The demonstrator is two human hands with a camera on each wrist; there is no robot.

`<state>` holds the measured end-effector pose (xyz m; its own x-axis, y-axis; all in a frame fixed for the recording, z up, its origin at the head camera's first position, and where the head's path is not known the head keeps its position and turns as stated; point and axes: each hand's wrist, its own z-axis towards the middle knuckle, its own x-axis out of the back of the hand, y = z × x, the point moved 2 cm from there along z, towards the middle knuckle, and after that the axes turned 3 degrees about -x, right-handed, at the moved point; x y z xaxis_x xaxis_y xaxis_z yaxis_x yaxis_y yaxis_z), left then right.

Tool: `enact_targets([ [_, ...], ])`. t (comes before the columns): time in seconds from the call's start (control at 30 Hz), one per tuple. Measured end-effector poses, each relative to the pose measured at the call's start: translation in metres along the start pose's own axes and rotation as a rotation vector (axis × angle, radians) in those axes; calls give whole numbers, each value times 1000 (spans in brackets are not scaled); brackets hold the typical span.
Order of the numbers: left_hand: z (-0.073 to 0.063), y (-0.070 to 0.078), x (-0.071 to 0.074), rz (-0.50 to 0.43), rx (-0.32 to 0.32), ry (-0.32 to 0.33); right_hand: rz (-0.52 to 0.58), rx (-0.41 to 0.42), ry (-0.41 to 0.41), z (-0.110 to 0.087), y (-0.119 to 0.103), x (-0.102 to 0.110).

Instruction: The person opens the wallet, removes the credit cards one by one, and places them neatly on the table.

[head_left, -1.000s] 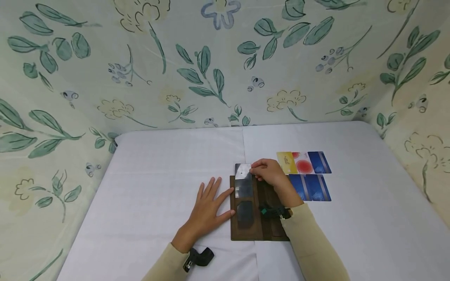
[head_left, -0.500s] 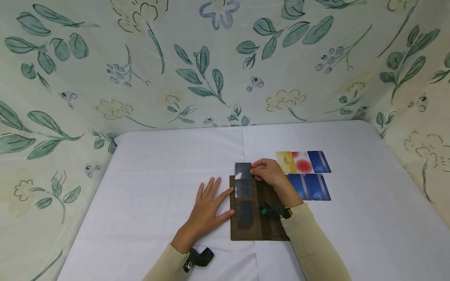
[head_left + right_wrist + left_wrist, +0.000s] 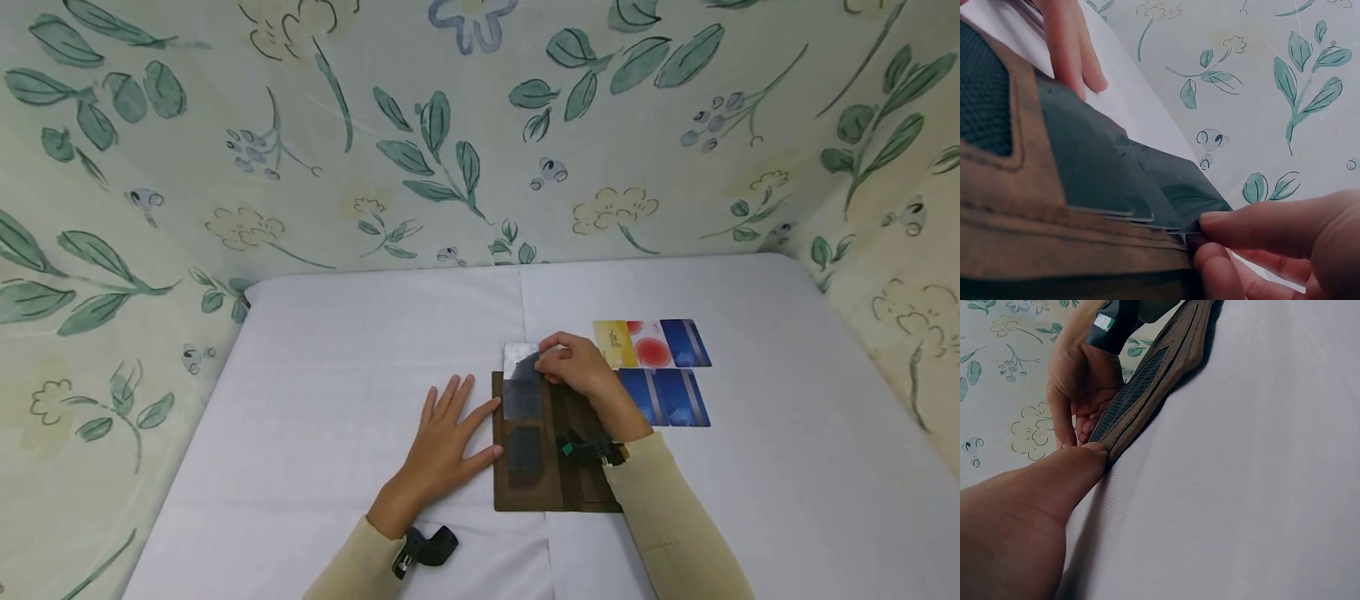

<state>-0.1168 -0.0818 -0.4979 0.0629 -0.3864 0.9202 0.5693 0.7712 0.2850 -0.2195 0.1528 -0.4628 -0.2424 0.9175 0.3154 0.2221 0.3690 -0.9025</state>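
Note:
A brown wallet [image 3: 551, 492] lies unfolded on the white-covered table. From its left half's top edge a glossy dark card [image 3: 517, 360] sticks out. My right hand [image 3: 577, 367] pinches that card's right edge between thumb and fingers, seen close in the right wrist view, where the card [image 3: 1179, 187] overlaps other glossy layers. With fingers spread, my left hand [image 3: 442, 454] rests on the cloth, its thumb and index fingertip touching the wallet's left edge. In the left wrist view the thumb [image 3: 1088, 456] meets the wallet's edge. My right forearm hides part of the wallet's right half.
Right of the wallet lie several cards in two rows: a yellow card [image 3: 613, 343], a white card with red circles [image 3: 651, 352] and blue cards [image 3: 684, 343]. Floral cloth [image 3: 420, 167] hangs behind the table [image 3: 337, 358]. Both wrists wear black cameras.
The sheen on the pinched card shifts from bright to dark and back to partly bright. Both hands stay in nearly the same place. The head view shifts slightly.

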Motion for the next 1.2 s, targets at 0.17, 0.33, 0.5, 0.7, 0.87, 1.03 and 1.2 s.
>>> enact_targets([
  [0.17, 0, 0, 1, -1, -3, 1, 27, 6, 16, -1, -1, -1],
  [0.33, 1, 0, 1, -14, -6, -3, 5, 4, 13, -1, -1, 0],
  [0.5, 1, 0, 1, -24, 17, -29, -48, 35, -25, -4, -1, 1],
  [0.7, 1, 1, 2, -27, 25, -37, -69, 72, -49, -4, 0, 2],
  [0.87, -1, 1, 2, -21, 23, -30, -57, 59, -28, -2, 2, 1],
  [1.03, -2, 1, 2, -20, 19, -26, -34, 52, -16, -1, 3, 0],
  [1.2, -1, 0, 1, -21, 10, -13, 5, 40, -4, -1, 1, 1],
])
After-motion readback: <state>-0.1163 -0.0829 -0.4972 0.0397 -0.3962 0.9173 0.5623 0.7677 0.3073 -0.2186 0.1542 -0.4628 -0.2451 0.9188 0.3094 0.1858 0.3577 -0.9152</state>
